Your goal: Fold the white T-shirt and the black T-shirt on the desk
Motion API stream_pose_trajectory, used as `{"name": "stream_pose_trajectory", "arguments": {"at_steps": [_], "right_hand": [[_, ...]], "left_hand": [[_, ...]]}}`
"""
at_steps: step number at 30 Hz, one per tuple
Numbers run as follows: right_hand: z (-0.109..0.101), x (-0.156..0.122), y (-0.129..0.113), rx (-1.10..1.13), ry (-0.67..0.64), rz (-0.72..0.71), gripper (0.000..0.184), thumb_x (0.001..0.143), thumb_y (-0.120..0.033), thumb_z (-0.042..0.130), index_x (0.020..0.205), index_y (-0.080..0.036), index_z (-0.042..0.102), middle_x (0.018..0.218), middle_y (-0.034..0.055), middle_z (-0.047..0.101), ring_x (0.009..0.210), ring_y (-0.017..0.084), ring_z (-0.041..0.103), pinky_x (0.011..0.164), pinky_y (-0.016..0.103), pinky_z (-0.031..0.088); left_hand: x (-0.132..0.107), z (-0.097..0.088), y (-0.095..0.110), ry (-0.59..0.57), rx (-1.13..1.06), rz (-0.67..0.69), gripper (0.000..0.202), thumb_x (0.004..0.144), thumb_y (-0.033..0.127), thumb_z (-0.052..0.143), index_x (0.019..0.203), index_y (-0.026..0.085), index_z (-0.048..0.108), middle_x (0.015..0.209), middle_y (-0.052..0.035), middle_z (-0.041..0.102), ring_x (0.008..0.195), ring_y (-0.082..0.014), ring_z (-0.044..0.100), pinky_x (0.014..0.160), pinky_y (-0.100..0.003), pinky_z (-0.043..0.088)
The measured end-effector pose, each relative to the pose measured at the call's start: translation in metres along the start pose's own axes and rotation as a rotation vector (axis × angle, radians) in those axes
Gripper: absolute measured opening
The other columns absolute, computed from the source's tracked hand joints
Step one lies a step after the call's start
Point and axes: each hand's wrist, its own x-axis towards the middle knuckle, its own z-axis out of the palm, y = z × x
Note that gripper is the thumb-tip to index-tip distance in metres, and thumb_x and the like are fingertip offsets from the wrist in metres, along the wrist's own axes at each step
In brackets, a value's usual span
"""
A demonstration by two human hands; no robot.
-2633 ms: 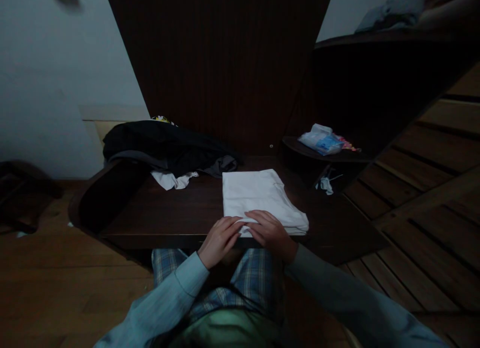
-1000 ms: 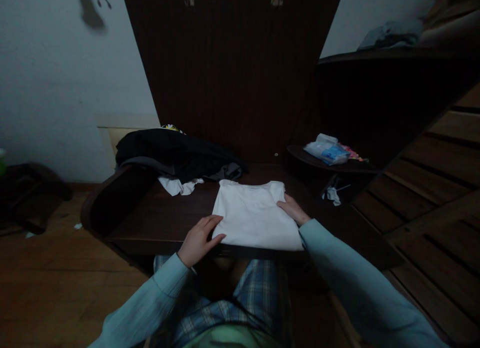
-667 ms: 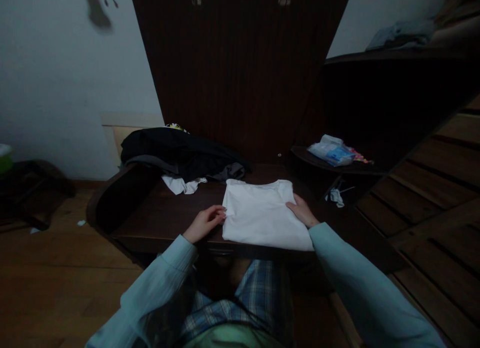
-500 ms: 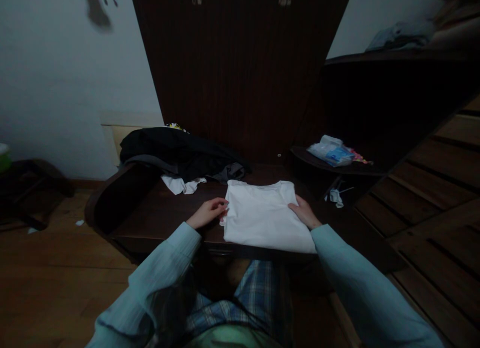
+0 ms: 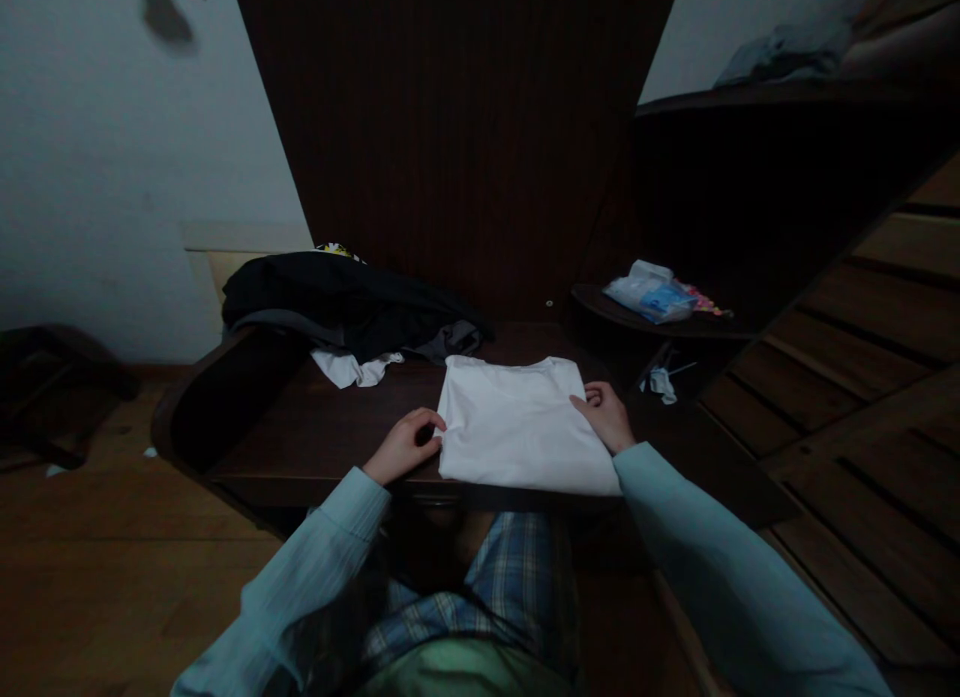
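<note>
A white T-shirt (image 5: 525,427), folded into a rough rectangle, lies flat on the dark wooden bench (image 5: 330,447) with its neckline at the far side. At its left edge, my left hand (image 5: 405,444) has curled fingers, thumb and fingertips closed on the cloth. My right hand (image 5: 606,415) grips the opposite edge, the thumb lying on top and the fingers bent at the side. The near edge of the shirt reaches the front of the bench.
A black garment (image 5: 322,297) is heaped at the bench's back left, a white cloth (image 5: 356,368) poking out beneath it. Plastic packets (image 5: 651,292) lie on a corner shelf (image 5: 600,299) at right. Wooden slats (image 5: 847,377) stand far right; a dark stool (image 5: 60,387) stands left.
My left hand's fingers have come from partly under the shirt's left edge to closing on it. The right hand's fingers have bent more at the right edge. The view has shifted slightly.
</note>
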Motion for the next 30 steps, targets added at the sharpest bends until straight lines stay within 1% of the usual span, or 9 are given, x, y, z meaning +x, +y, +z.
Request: {"name": "stream_pose_trajectory", "arguments": {"at_steps": [3, 5, 9, 15, 18, 21, 23, 26, 30], "right_hand": [[-0.007, -0.003, 0.001, -0.098, -0.025, -0.029, 0.028, 0.055, -0.045, 0.060, 0.062, -0.020, 0.049, 0.059, -0.0012, 0.048, 0.056, 0.013, 0.044, 0.056, 0.026, 0.037], [-0.013, -0.008, 0.002, -0.115, -0.067, -0.050, 0.032, 0.059, -0.051, 0.056, 0.054, -0.020, 0.047, 0.053, -0.0024, 0.044, 0.053, 0.013, 0.041, 0.054, 0.025, 0.033], [-0.027, -0.021, 0.001, -0.082, -0.164, -0.058, 0.040, 0.065, -0.056, 0.050, 0.050, -0.019, 0.048, 0.049, -0.0030, 0.043, 0.053, 0.012, 0.041, 0.053, 0.024, 0.031], [-0.053, -0.026, -0.003, -0.020, -0.525, 0.080, 0.041, 0.063, -0.053, 0.052, 0.042, -0.018, 0.051, 0.042, -0.0025, 0.044, 0.048, 0.012, 0.043, 0.051, 0.025, 0.035], [-0.063, -0.029, -0.005, 0.124, -0.658, 0.014, 0.034, 0.061, -0.050, 0.055, 0.052, -0.017, 0.061, 0.059, 0.0019, 0.058, 0.062, 0.017, 0.054, 0.063, 0.028, 0.042], [-0.066, -0.037, -0.001, 0.147, -0.685, -0.095, 0.031, 0.055, -0.044, 0.063, 0.072, -0.018, 0.068, 0.090, 0.0067, 0.064, 0.091, 0.023, 0.056, 0.085, 0.034, 0.040], [-0.066, -0.043, 0.003, 0.100, -0.678, -0.136, 0.034, 0.053, -0.041, 0.067, 0.079, -0.020, 0.069, 0.101, 0.0077, 0.063, 0.100, 0.026, 0.053, 0.091, 0.037, 0.037], [-0.060, -0.049, 0.009, 0.046, -0.618, -0.210, 0.031, 0.053, -0.037, 0.068, 0.080, -0.022, 0.070, 0.104, 0.0080, 0.062, 0.102, 0.027, 0.052, 0.092, 0.039, 0.037], [-0.046, -0.050, 0.010, -0.018, -0.527, -0.311, 0.017, 0.059, -0.033, 0.064, 0.072, -0.023, 0.071, 0.096, 0.0087, 0.065, 0.092, 0.026, 0.053, 0.084, 0.038, 0.040]], "left_hand": [[-0.004, -0.001, -0.002, -0.015, 0.010, 0.028, 0.017, 0.067, 0.016, 0.057, 0.084, 0.017, 0.057, 0.096, -0.0057, 0.058, 0.092, -0.0178, 0.054, 0.087, -0.033, 0.040], [-0.005, 0.000, -0.002, -0.012, 0.013, 0.035, 0.017, 0.067, 0.018, 0.059, 0.084, 0.016, 0.057, 0.096, -0.0062, 0.058, 0.093, -0.0184, 0.053, 0.087, -0.033, 0.040], [-0.003, 0.000, 0.000, 0.003, 0.018, 0.009, 0.009, 0.072, 0.022, 0.057, 0.078, 0.016, 0.058, 0.091, -0.0060, 0.059, 0.089, -0.0179, 0.054, 0.084, -0.033, 0.041], [0.001, 0.001, 0.002, 0.000, 0.078, 0.002, 0.018, 0.079, 0.027, 0.050, 0.076, 0.017, 0.065, 0.091, -0.0068, 0.063, 0.089, -0.0193, 0.053, 0.084, -0.036, 0.041], [0.002, 0.003, 0.000, -0.113, 0.049, 0.110, 0.017, 0.079, 0.024, 0.050, 0.082, 0.019, 0.067, 0.098, -0.0061, 0.064, 0.099, -0.0199, 0.051, 0.090, -0.035, 0.038], [0.001, 0.005, 0.001, -0.229, 0.041, 0.189, 0.019, 0.079, 0.021, 0.050, 0.088, 0.021, 0.067, 0.102, -0.0042, 0.064, 0.107, -0.0198, 0.049, 0.097, -0.036, 0.033], [0.002, 0.007, 0.001, -0.238, 0.065, 0.177, 0.019, 0.077, 0.019, 0.051, 0.088, 0.022, 0.067, 0.103, -0.0036, 0.064, 0.109, -0.0205, 0.048, 0.098, -0.037, 0.032], [0.006, 0.013, 0.001, -0.208, 0.102, 0.134, 0.017, 0.072, 0.018, 0.056, 0.085, 0.021, 0.067, 0.101, -0.0042, 0.065, 0.107, -0.0218, 0.048, 0.095, -0.037, 0.035], [0.014, 0.023, 0.001, -0.141, 0.145, 0.090, 0.014, 0.068, 0.017, 0.060, 0.080, 0.019, 0.067, 0.098, -0.0064, 0.065, 0.102, -0.0229, 0.050, 0.090, -0.036, 0.039]]}}
